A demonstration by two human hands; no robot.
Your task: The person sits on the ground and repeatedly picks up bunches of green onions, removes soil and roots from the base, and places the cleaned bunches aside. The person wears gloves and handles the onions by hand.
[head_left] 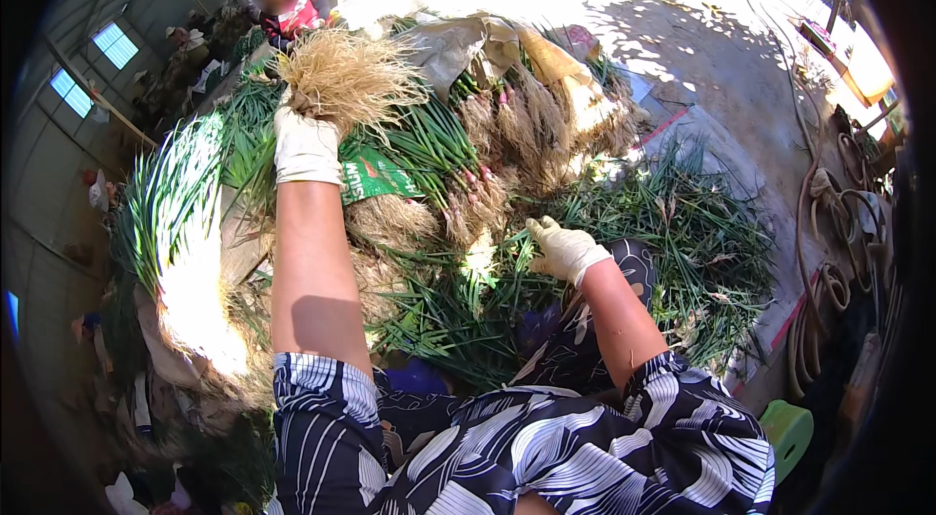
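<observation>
My left hand (307, 142), in a pale work glove, reaches far forward and grips a bundle of green onions; its dense tan roots (351, 76) fan out beyond the hand. The stalks of that bundle are mostly hidden. My right hand (569, 249), gloved too, hovers over loose green trimmings (680, 222) with its fingers slightly curled and apart, and I see nothing held in it. Between the hands lie green onions (431, 138) with pinkish bulbs and long roots. A green printed bag (374, 175) sits partly beneath their leaves.
A sunlit bundle of green onions (194, 244) lies at left. Sacking (461, 50) covers more onions at the back. Coiled hoses (812, 222) run along the right. A green plastic stool (788, 434) stands at lower right. Another person (292, 14) works beyond the pile.
</observation>
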